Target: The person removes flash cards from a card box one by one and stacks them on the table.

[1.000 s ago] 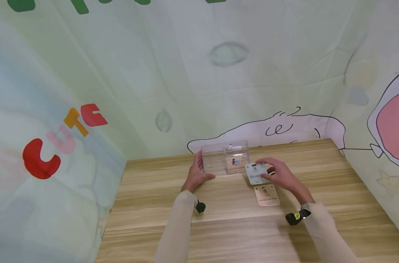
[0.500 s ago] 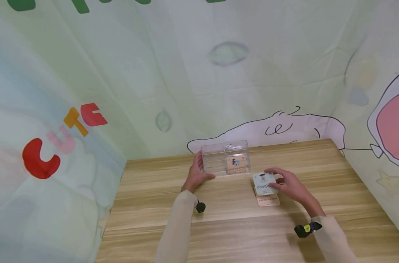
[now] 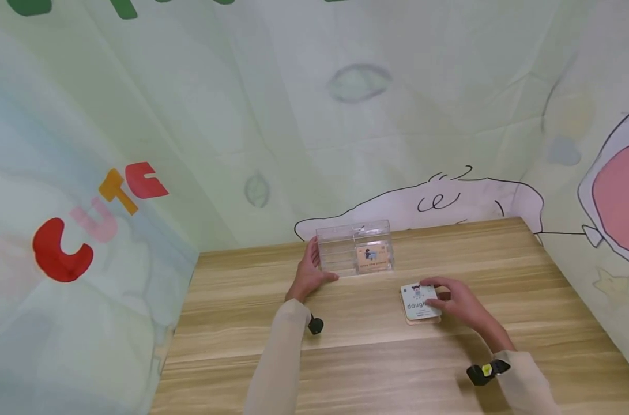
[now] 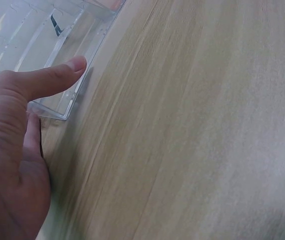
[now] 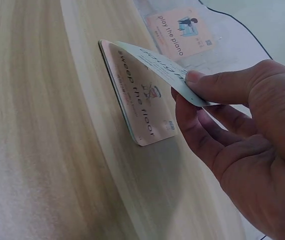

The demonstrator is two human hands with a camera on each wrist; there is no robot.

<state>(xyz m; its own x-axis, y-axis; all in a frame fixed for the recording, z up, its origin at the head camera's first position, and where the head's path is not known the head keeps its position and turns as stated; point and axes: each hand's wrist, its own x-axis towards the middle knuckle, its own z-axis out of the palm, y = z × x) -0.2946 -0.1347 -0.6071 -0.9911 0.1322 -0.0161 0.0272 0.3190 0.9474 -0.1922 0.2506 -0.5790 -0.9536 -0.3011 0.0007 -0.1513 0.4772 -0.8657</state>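
Observation:
Between thumb and fingers, my right hand [image 3: 462,305] pinches a pale blue flashcard [image 3: 418,311] with a girl drawn on it and "daugh..." readable, the rest of the word covered. The right wrist view shows this card tilted, its far edge down over an orange "sweep the floor" card [image 5: 132,100]. That orange card lies on the wood with a greenish layer along its edge. My left hand [image 3: 311,275] grips the left end of a clear plastic box [image 3: 337,259], thumb across its front edge and fingers around the side. An orange "play the piano" card [image 3: 375,258] sits in the box's right compartment.
The wooden table [image 3: 356,374] carries the box near its back edge, close to a printed fabric backdrop [image 3: 293,127]. More printed cloth hangs at the left and right. Small black cameras [image 3: 316,324] are worn on both wrists.
My right hand has moved the pale blue card away from the box, toward me and slightly right, over the "sweep the floor" card. My left hand and the box have stayed put.

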